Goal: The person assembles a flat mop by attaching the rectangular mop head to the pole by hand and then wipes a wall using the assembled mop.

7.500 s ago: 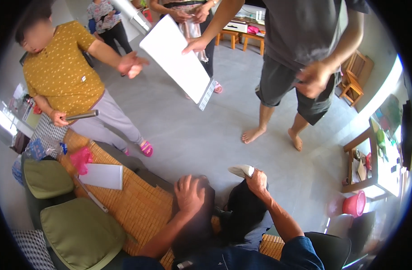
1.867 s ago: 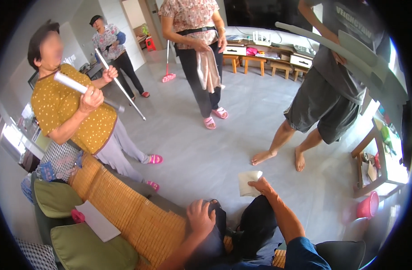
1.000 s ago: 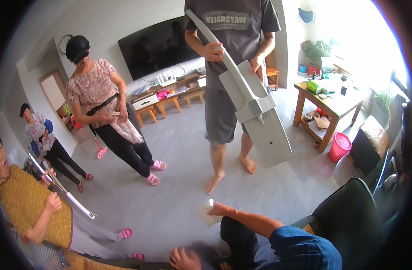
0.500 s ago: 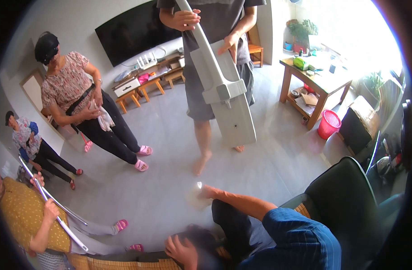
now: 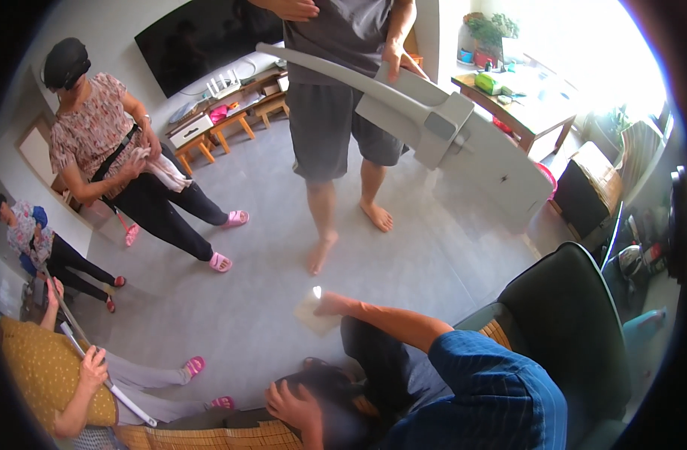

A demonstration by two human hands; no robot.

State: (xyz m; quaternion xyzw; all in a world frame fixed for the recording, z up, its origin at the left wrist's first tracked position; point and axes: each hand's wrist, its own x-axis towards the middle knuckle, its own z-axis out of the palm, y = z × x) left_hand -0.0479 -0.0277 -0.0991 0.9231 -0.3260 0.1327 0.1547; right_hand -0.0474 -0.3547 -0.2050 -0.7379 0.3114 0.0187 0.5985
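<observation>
My right hand (image 5: pixel 331 304) is closed on a thin pale sheet (image 5: pixel 318 313), paper or cloth, I cannot tell which; a bright glint shows at its top. That arm reaches forward in a blue striped sleeve. My left hand (image 5: pixel 294 409) rests with fingers spread on or just above my dark trouser leg and holds nothing I can see. In front of me a standing person in grey shorts (image 5: pixel 324 135) holds a long pale-grey appliance part (image 5: pixel 433 124), with a curved pole and a flat panel, tilted down to the right; that person's other hand is off it.
At left, a person in mustard (image 5: pixel 47 367) holds a metal tube (image 5: pixel 118 397). Behind, a person in a patterned top (image 5: pixel 96 124) holds a cloth (image 5: pixel 163 172); another stands farther off. A dark chair (image 5: pixel 561 315) is close on my right, a wooden table (image 5: pixel 534 112) beyond.
The appliance part has swung from near upright to slanting right, and one of its holder's hands has let go. My view has shifted slightly; my hands keep nearly the same pose.
</observation>
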